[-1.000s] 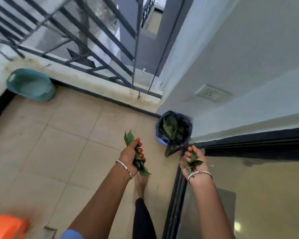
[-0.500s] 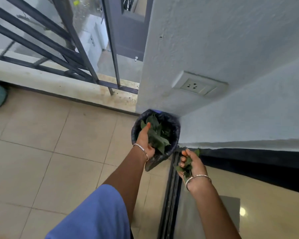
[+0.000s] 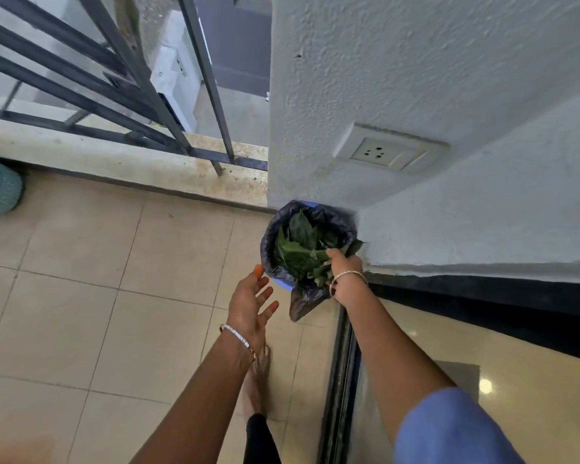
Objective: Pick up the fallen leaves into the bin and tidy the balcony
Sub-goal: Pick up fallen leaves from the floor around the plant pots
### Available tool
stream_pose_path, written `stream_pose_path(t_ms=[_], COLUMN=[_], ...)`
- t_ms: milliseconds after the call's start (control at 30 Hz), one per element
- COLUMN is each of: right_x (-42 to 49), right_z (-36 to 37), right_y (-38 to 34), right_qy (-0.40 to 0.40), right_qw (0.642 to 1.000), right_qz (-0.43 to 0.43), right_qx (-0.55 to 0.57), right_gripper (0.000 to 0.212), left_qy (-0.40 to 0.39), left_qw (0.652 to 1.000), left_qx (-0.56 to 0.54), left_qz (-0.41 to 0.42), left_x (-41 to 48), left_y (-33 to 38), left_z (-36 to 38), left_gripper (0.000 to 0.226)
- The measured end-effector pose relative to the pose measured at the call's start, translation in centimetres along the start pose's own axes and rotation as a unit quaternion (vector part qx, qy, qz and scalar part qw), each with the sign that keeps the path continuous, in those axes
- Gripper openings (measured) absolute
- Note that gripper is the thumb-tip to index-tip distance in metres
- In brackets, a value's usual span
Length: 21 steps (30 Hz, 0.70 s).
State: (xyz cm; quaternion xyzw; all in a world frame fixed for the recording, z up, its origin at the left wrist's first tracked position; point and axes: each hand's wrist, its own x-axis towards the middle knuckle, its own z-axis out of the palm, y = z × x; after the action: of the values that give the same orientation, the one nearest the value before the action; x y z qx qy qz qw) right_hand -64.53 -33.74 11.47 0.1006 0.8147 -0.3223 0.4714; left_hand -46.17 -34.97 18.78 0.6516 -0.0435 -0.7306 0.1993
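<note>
Standing in the wall corner, the bin (image 3: 269,244) holds leaves (image 3: 298,252); the right hand (image 3: 346,266) grips a bunch over its mouth, the left hand (image 3: 250,303) hangs just beside it, fingers spread, empty.

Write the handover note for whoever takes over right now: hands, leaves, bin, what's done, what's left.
Left hand: open, empty, beside the bin.
Right hand: at the bin's mouth, gripping a leaf bunch.
Bin: bag-lined, in the wall corner, leaf heap inside.
Done: leaves binned; none visible on the tiles.
Left: release the bunch, then check the rest of the balcony.
</note>
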Motion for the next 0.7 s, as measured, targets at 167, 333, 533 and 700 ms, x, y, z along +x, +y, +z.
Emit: stream_pose_path(t_ms=[167,333,533,700], right_x=[1.4,0.0,-8.2,-18.6], right_z=[2.0,2.0,-0.1,0.1], right_y=[-0.3,0.7,3.4,7.1], right_qy=[-0.056,-0.034,-0.017,-0.017], right_qw=[0.998,0.995,0.981,0.986], right_qz=[0.017,0.013,-0.028,-0.083], right_qx=[-0.023,0.097,0.192,0.147], right_gripper=[0.096,0.083,0.037,0.017], left_qy=[0.011,0.034,0.031,0.021], left_qw=[0.999,0.995,0.993,0.991], left_qx=[-0.04,-0.089,-0.107,-0.117], left_qz=[-0.005,0.008,0.028,0.055], left_x=[-1.0,-2.0,-5.7,-10.5], left_y=[-0.2,0.7,0.8,0.7], left_z=[-2.4,-5.1,-8.8,-14.1], left_gripper=[0.03,0.031,0.025,0.023])
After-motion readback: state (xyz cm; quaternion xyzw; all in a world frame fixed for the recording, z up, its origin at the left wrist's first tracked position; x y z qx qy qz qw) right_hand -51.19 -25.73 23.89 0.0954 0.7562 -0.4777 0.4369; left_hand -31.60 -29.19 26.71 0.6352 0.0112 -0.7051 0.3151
